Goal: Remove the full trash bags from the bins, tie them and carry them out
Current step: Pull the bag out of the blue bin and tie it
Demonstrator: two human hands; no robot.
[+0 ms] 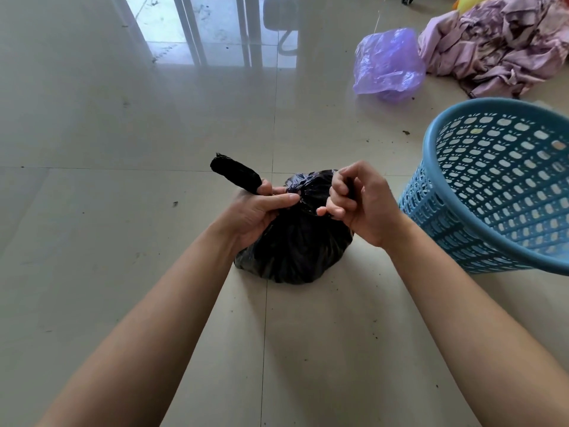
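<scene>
Tiled floor [123, 134], blue bin [492, 192] beside black bag [295, 248], its ends clenched in left hand [255, 211], right hand [360, 204]

Blue basket [492, 186] cut off by right edge, cloth pile [498, 44] cropped at top and right, yellow object [468, 2] clipped at top, black bag [292, 248] contents unseen, its end buried in right hand [363, 204].

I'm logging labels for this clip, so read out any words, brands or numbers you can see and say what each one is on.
None: no text can be read in this view.
black trash bag: plain, no print.
purple bag: plain, no print.
blue basket: only a cut-out hole pattern, no letters.
cloth pile: no lettering visible.
</scene>
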